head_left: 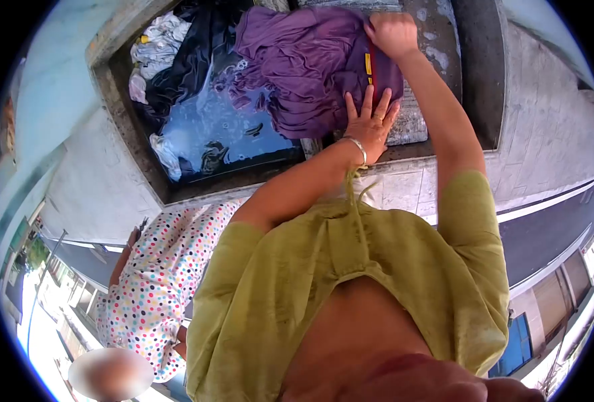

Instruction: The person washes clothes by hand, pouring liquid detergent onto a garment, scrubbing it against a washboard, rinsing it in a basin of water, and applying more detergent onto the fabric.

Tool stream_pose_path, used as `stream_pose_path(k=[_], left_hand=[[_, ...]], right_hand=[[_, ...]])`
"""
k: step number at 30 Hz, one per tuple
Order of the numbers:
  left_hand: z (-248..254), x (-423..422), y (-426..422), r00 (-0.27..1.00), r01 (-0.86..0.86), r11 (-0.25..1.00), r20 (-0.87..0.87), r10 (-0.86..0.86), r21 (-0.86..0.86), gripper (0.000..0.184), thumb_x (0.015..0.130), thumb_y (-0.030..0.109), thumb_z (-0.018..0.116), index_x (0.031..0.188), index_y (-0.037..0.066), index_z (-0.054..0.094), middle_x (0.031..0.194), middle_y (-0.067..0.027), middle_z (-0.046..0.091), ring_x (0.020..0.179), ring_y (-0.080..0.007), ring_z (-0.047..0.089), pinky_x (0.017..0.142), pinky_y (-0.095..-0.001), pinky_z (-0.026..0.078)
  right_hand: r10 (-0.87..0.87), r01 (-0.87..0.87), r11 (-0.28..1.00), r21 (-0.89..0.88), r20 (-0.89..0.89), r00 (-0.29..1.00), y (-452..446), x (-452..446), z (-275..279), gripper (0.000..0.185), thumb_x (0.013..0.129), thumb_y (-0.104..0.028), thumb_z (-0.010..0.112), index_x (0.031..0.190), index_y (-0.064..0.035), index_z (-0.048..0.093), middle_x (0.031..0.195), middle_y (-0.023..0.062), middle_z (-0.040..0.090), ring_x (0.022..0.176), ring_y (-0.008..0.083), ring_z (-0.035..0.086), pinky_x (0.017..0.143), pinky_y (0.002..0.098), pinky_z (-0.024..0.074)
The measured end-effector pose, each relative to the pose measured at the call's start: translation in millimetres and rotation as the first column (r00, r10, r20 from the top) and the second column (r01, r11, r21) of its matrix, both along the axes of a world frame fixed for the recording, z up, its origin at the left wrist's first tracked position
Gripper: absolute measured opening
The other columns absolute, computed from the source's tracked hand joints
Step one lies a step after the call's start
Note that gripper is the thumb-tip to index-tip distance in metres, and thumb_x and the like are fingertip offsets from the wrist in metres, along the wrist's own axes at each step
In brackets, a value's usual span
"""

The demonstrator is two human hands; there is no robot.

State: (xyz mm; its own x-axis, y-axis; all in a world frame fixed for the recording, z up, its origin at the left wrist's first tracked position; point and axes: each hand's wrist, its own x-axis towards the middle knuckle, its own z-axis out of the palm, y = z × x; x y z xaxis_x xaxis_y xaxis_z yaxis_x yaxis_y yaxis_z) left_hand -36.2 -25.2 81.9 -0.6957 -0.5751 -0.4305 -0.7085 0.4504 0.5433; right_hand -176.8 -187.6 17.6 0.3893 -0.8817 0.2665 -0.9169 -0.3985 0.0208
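Note:
A wet, crumpled purple garment [297,63] lies across the washing stone, its left part hanging towards the water. Near its right edge run a red strip and a yellow label [368,64]. My left hand [370,126], with a bangle at the wrist and a ring, presses flat on the near edge of the cloth, fingers spread. Farther away, my right hand [394,35] is closed in a fist on the garment's far right edge. Beneath the cloth, the ridged grey stone slab [407,120] shows beside my left hand.
Left of the slab, a basin of water [210,127] holds dark cloth [193,67] and white cloth [163,43]. A concrete rim [119,127] surrounds it. A person in a dotted dress [159,275] is close on my left. Soapy foam [437,57] marks the right-hand surface.

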Motion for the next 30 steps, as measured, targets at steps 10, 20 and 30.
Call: stream_pose_path(k=[10,20,30], left_hand=[[-11,-3,6,1.000,-0.025,0.985,0.010,0.027,-0.171,0.088,0.074,0.032,0.066,0.143,0.012,0.016,0.149,-0.0122,0.001,0.134,-0.0436,-0.001,0.095,-0.0727,0.007],[-1,0,-2,0.999,0.022,0.999,0.027,-0.020,-0.050,0.087,0.075,0.031,0.066,0.143,0.012,0.015,0.149,-0.0149,0.002,0.134,-0.0439,-0.002,0.095,-0.0722,0.005],[-11,16,20,0.998,-0.017,0.980,-0.067,0.004,-0.197,0.058,0.087,0.017,0.041,0.140,0.004,0.023,0.148,-0.0138,0.014,0.136,-0.0326,0.014,0.103,-0.0637,0.008]], right_hand=[[-0.067,0.067,0.998,0.007,0.143,0.988,18,0,-10,0.024,0.074,-0.031,0.061,0.064,-0.0104,0.055,0.061,0.0067,0.057,0.058,0.0271,0.058,0.056,0.0396,0.0440],[-0.159,0.158,0.985,0.073,0.006,0.987,-12,-1,-8,0.028,0.080,-0.037,0.057,0.067,-0.0116,0.059,0.065,0.0095,0.062,0.059,0.0280,0.061,0.052,0.0409,0.0467],[0.031,-0.041,0.994,0.104,0.102,0.994,64,3,36,0.029,0.075,-0.035,0.062,0.064,-0.0101,0.052,0.061,0.0082,0.055,0.056,0.0248,0.059,0.050,0.0381,0.0475]])
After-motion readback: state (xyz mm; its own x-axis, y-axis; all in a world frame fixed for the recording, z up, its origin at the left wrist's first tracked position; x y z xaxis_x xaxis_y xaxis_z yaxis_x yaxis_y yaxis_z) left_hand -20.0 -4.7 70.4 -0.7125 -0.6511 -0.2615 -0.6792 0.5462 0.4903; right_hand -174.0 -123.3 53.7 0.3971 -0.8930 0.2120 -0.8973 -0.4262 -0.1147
